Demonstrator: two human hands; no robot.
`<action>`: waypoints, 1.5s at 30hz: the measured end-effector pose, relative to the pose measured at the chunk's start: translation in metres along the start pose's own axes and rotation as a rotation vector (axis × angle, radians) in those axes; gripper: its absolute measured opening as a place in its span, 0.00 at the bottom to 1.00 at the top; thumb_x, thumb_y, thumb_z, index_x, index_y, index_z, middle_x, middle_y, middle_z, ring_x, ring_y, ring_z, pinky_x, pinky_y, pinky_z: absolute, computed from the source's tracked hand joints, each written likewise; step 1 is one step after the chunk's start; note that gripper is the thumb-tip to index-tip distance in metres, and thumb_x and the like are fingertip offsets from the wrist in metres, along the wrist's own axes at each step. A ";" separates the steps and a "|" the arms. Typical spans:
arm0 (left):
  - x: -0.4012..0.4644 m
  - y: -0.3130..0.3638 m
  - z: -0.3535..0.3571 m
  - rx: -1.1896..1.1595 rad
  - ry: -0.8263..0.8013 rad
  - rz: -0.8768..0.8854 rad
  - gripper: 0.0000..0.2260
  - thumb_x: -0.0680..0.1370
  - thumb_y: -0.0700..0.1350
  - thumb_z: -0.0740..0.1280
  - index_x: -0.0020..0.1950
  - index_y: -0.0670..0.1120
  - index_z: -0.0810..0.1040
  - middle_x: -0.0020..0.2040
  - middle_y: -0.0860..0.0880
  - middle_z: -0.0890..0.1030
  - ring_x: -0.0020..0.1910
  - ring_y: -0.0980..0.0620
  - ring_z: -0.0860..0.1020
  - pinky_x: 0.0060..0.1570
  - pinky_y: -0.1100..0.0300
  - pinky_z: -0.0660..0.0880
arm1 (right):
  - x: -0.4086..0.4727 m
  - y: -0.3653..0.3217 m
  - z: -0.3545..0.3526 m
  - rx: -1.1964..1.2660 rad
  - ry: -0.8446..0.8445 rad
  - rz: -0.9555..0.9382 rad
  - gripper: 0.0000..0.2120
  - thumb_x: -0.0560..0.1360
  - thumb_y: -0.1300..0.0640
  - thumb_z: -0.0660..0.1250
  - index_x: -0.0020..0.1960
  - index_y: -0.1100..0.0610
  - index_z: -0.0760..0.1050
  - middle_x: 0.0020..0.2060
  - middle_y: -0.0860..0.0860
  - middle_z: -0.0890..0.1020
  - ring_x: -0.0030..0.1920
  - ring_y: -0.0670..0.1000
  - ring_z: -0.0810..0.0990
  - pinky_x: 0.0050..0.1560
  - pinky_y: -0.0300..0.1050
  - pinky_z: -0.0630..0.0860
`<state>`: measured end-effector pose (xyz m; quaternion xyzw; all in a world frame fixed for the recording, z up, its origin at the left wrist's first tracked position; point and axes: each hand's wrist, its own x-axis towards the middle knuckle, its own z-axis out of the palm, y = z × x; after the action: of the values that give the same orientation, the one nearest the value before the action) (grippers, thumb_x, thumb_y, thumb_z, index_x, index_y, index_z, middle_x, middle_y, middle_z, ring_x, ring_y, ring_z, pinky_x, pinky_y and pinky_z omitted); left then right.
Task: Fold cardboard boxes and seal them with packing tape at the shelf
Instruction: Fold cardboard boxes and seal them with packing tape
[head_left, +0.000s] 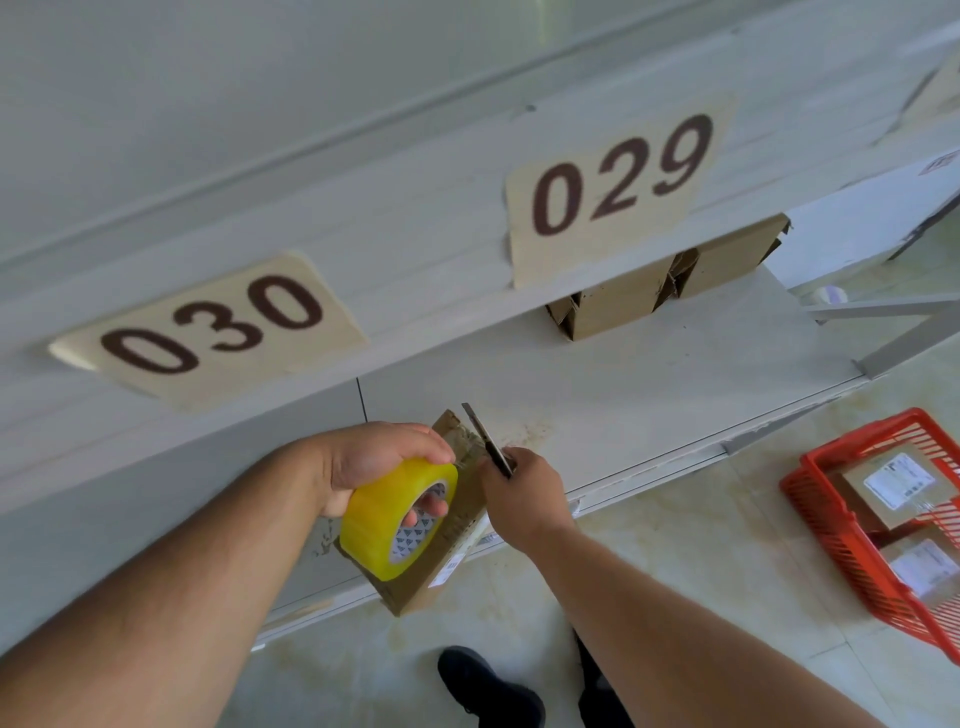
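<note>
The left hand (382, 462) gripped the tape roll (397, 519), pinning the box (447, 545) on the shelf (623, 405); the right hand (522, 491) clasped a knife (485, 439), probably to cut the tape.

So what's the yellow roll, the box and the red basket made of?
The yellow roll looks like glossy, see-through plastic tape wound on a printed core, probably card. The box looks like cardboard: dull brown, flat faces. The red basket looks like moulded plastic, with thin, evenly coloured bars.
</note>
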<state>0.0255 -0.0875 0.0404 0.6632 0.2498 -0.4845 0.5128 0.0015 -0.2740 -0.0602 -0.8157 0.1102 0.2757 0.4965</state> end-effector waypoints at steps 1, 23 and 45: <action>-0.001 -0.001 0.000 0.008 0.013 0.020 0.21 0.74 0.52 0.73 0.63 0.45 0.78 0.51 0.34 0.85 0.47 0.40 0.80 0.42 0.55 0.80 | -0.001 -0.001 -0.001 -0.008 -0.016 -0.001 0.12 0.80 0.50 0.62 0.41 0.55 0.72 0.32 0.50 0.76 0.32 0.52 0.73 0.32 0.45 0.69; -0.004 -0.006 0.005 -0.026 0.105 0.108 0.25 0.68 0.52 0.72 0.61 0.40 0.83 0.47 0.35 0.86 0.34 0.48 0.81 0.42 0.56 0.80 | -0.038 -0.007 -0.037 -0.743 -0.006 -0.379 0.12 0.86 0.49 0.52 0.58 0.51 0.73 0.42 0.50 0.82 0.39 0.59 0.76 0.38 0.49 0.71; -0.005 -0.008 0.003 -0.015 0.109 0.113 0.26 0.70 0.52 0.72 0.63 0.37 0.81 0.46 0.35 0.85 0.35 0.47 0.81 0.41 0.56 0.81 | -0.034 -0.019 -0.008 -0.660 -0.038 -0.376 0.12 0.88 0.46 0.49 0.50 0.51 0.62 0.47 0.53 0.83 0.45 0.62 0.82 0.40 0.47 0.66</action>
<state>0.0161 -0.0871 0.0412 0.6979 0.2433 -0.4160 0.5298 -0.0156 -0.2746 -0.0240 -0.9325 -0.1452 0.2153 0.2509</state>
